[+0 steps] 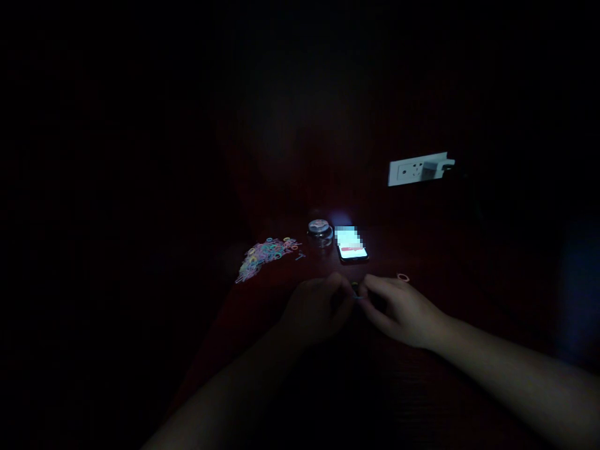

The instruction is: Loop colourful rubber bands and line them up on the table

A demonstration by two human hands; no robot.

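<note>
In the dim light my left hand (319,306) and my right hand (402,309) meet near the middle of the table, each with thumb and fingers pinched together. Between the fingertips runs a thin pale-blue elastic band (358,297), and both hands grip it. A small yellowish bit (355,284) shows just behind the fingertips; what it is I cannot make out. Off to the left lies a heap of small coloured elastic bands (267,253). One pinkish band (403,277) lies alone beyond my right hand.
A small clear lidded jar (319,232) stands behind the hands. Beside it a phone (351,244) lies with its screen lit. On the wall at right is a white socket panel (417,169) with a plug in it. Deep shadow hides most of the surroundings.
</note>
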